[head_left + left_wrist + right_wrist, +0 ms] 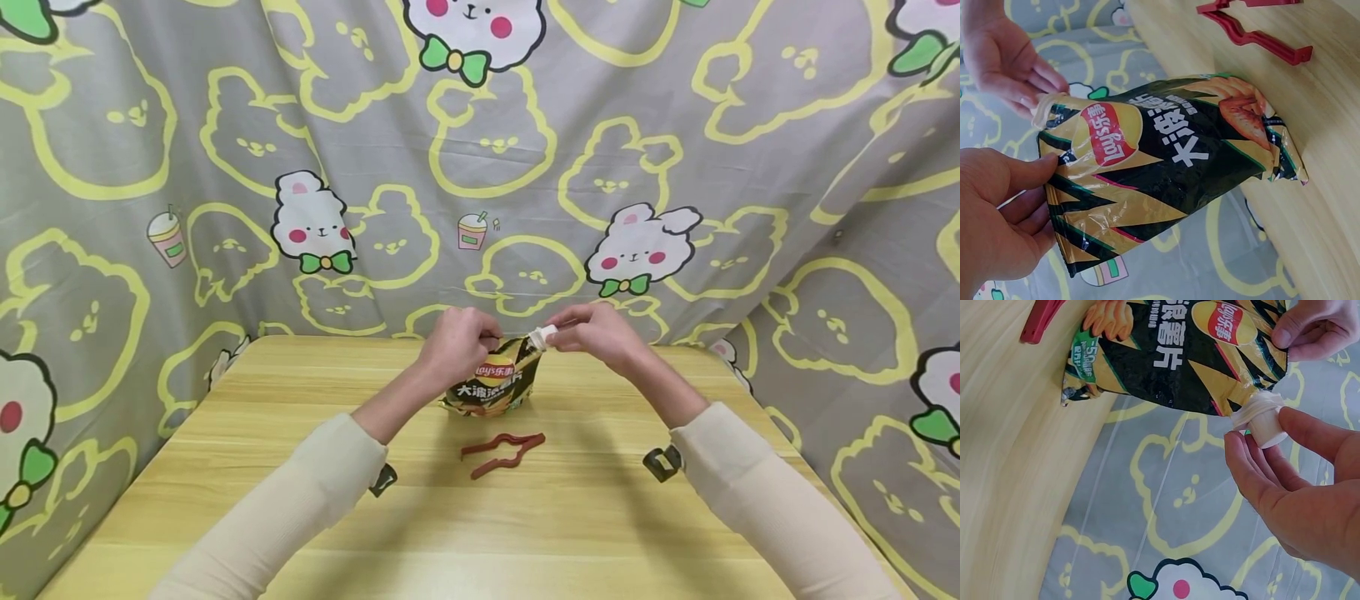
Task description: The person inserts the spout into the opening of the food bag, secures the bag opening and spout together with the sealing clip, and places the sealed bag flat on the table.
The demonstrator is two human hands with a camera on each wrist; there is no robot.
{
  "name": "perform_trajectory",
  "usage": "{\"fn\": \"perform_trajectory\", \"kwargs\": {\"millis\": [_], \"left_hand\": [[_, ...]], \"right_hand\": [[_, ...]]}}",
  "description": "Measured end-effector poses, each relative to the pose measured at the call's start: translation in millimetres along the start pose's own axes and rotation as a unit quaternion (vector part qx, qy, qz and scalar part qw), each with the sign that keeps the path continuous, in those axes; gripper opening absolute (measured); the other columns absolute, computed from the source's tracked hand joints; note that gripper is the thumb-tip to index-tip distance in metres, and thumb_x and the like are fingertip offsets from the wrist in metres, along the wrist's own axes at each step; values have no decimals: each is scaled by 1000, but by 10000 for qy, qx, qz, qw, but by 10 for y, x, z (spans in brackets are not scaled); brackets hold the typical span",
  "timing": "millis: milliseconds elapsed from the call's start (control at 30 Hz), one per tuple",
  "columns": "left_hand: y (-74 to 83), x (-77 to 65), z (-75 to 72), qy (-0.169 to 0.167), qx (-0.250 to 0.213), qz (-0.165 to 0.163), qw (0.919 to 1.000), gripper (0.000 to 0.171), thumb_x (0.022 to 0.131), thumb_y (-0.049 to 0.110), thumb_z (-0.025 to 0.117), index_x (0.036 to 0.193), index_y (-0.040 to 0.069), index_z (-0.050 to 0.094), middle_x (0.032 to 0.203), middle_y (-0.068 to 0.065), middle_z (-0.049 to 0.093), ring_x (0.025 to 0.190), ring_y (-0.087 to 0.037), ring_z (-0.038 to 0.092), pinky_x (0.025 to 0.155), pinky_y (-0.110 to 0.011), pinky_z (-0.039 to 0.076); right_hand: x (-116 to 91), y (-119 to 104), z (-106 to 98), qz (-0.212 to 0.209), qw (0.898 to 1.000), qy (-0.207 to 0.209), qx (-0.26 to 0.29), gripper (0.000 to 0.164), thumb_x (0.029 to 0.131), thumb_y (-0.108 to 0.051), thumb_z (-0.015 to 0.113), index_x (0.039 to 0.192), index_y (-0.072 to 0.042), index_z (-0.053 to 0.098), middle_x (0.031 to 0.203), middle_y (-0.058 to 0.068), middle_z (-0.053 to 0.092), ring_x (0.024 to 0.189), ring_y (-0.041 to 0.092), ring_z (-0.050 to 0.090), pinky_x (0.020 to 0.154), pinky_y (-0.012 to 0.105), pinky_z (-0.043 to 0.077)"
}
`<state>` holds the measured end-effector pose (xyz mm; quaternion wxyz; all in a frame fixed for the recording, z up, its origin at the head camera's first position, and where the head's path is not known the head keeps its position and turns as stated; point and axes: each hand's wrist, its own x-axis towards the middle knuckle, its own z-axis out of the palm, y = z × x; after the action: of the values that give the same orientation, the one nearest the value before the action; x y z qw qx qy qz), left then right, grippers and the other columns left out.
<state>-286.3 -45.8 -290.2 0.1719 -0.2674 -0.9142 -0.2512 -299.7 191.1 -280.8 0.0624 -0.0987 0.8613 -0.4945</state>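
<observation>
A black and gold Lay's chip bag (491, 385) stands upright on the table. My left hand (1007, 212) pinches the bag's top edge, thumb on the printed front. With thumb and fingers, my right hand (1310, 469) holds a white plastic piece (1263, 419) with a round, cap-like end. That piece sits at the top corner of the bag, and the right wrist view shows it overlapping the corner. Between the forearms, in front of the bag, a dark red clamp-like tool (506, 452) lies with its two arms spread.
The light wooden table (300, 500) reaches back to a grey curtain (360, 150) with yellow outlines and white cartoon animals. The bag stands near the table's far edge. A black wrist mount (663, 463) hangs under the right sleeve.
</observation>
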Motion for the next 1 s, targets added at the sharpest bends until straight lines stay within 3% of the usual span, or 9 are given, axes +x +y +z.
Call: {"fn": "perform_trajectory", "kwargs": {"millis": [200, 533, 833, 1000], "left_hand": [[1, -3, -18, -46, -8, -60, 10000, 22, 90, -5, 66, 88, 11, 82, 88, -3, 78, 73, -12, 67, 77, -34, 60], [-7, -9, -28, -9, 7, 18, 10000, 21, 90, -4, 67, 83, 11, 81, 83, -2, 77, 69, -12, 64, 75, -34, 59], [-11, 0, -15, 86, 103, 184, 9997, 24, 88, -6, 66, 76, 11, 78, 75, 0, 73, 64, -12, 56, 70, -32, 55], [-11, 3, -14, 80, 113, 166, 9998, 22, 88, -5, 67, 78, 11, 79, 78, 0, 75, 68, -11, 61, 73, -33, 58]], "right_hand": [[2, 0, 17, -155, 9995, 59, -280, 35, 90, -13, 75, 121, 2, 69, 116, 21, 72, 94, 19, 73, 91, 37, 59], [-23, -53, 28, -344, 9924, 212, -1163, 32, 87, -18, 78, 117, -6, 73, 112, 13, 75, 101, 27, 69, 92, 43, 53], [-23, -100, 86, -435, 9886, 318, -1406, 31, 86, -21, 80, 113, -7, 76, 107, 11, 76, 98, 26, 69, 88, 41, 55], [-19, -115, 105, -485, 9874, 383, -1459, 28, 85, -21, 80, 110, -8, 77, 104, 10, 77, 97, 25, 69, 86, 40, 55]]}}
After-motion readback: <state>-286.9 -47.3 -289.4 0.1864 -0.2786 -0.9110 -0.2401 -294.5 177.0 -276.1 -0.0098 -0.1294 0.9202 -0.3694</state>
